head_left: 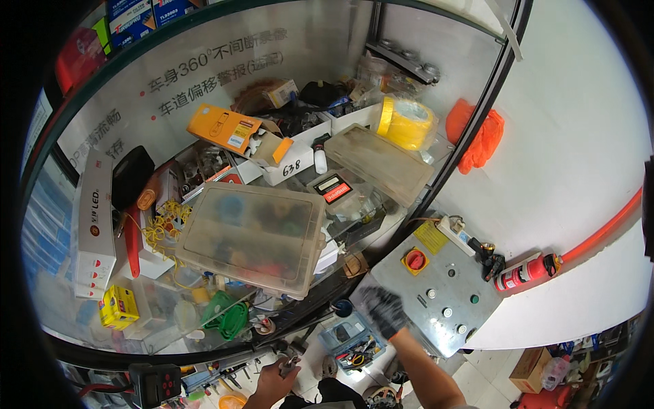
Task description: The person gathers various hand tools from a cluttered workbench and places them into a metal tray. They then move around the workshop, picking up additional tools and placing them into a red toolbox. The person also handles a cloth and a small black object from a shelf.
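Note:
At the bottom centre my left hand is bare and closed, with a small greyish thing between its thumb and fingers that I cannot make out. My right hand wears a dark grey glove. It is over the left edge of a grey metal control panel, and motion smears its fingers. On the panel are a red rotary switch on a yellow plate, a green button and several round knobs. Below the gloved hand a blue tool case lies open on the floor, with tools and wires inside.
A glass cabinet holds a cloudy plastic organizer box, an orange carton, yellow tape rolls and a green coil. A red fire extinguisher is right of the panel. A power strip crosses its far edge. A cardboard box is lower right.

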### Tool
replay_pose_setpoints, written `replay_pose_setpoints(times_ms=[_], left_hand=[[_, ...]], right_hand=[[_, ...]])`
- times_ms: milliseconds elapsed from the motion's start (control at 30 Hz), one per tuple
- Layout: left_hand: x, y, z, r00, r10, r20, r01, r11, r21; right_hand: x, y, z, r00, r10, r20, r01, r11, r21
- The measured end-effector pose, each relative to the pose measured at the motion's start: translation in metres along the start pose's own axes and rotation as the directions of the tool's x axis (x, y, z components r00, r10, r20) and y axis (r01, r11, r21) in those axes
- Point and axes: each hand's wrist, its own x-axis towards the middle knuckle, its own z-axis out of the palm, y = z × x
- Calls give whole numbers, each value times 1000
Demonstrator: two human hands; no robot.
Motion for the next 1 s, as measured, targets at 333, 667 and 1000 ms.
replay_pose_setpoints(times_ms=[333,667,1000], left_hand=[[-48,-55,4,970,-189,-155,175,980,-97],[-68,-65,-4,941,-276,-195,234,948,-214],[-72,-55,-11,965,-228,-130,209,967,-143]], right_hand=[[158,-81,-23,896,-346,-278,239,905,-353],[193,-63,-11,866,-429,-256,322,871,-371],[200,-57,-33,957,-247,-149,288,820,494]])
